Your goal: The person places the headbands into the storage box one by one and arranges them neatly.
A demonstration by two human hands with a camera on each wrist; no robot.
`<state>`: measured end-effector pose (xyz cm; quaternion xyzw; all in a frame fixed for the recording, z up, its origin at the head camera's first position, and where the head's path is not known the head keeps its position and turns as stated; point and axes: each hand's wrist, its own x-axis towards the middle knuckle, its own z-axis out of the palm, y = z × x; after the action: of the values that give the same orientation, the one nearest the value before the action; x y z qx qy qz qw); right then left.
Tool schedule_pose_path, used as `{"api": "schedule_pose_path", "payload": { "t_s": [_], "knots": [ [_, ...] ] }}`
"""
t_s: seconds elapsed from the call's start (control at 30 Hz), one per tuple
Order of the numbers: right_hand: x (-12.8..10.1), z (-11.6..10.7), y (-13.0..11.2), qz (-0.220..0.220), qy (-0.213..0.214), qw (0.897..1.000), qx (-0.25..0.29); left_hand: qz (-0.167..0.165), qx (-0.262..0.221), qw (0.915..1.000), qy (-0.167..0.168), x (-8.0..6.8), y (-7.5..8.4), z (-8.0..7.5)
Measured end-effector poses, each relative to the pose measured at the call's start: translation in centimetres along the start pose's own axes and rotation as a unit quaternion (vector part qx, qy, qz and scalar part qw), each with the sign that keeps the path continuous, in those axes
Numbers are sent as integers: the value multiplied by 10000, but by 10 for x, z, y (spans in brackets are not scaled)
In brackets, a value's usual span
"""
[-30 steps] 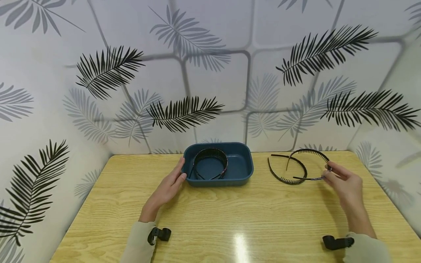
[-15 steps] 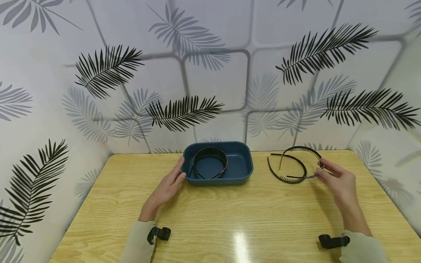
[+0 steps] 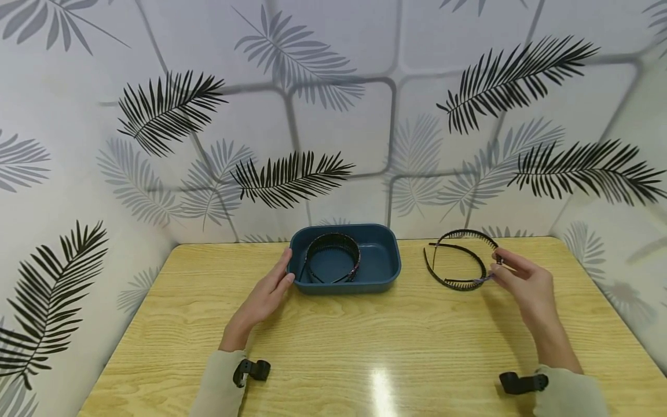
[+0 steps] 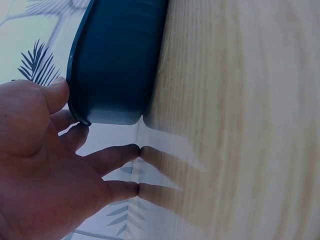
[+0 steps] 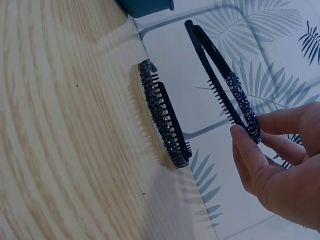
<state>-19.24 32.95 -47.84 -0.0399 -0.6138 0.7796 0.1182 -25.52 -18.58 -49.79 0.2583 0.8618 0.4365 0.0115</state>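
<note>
My right hand pinches a thin toothed headband with sparkly dark stones, thumb on one side and fingers on the other. In the right wrist view it hangs above the table; in the head view it overlaps a second headband, also stone-covered and toothed, lying on the wood. My left hand touches the left end of a blue rectangular box, its fingers spread and fairly straight. The left wrist view puts the thumb at the box's rim and two fingertips down by the tabletop. Dark headband stands in the box's left half.
The box and headbands are near the back edge of a light wood table. Behind it rises a wall with a leaf pattern. A small black camera is strapped to each wrist over pale sleeves.
My right hand has moved left with its headband, which now overlaps the one on the table more in the head view. The left hand and box stay in place.
</note>
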Motion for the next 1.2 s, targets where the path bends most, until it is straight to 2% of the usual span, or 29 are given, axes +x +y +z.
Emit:
{"api": "schedule_pose_path", "payload": {
  "t_s": [1.0, 1.2],
  "knots": [
    [-6, 41, 11, -95, -561, 9938, -952, 73, 19, 10000, 15, -1, -1, -1],
    [-9, 48, 12, -217, -722, 9919, -1024, 60, -160, 9999, -25, 0, -1, 0]
  ]
}}
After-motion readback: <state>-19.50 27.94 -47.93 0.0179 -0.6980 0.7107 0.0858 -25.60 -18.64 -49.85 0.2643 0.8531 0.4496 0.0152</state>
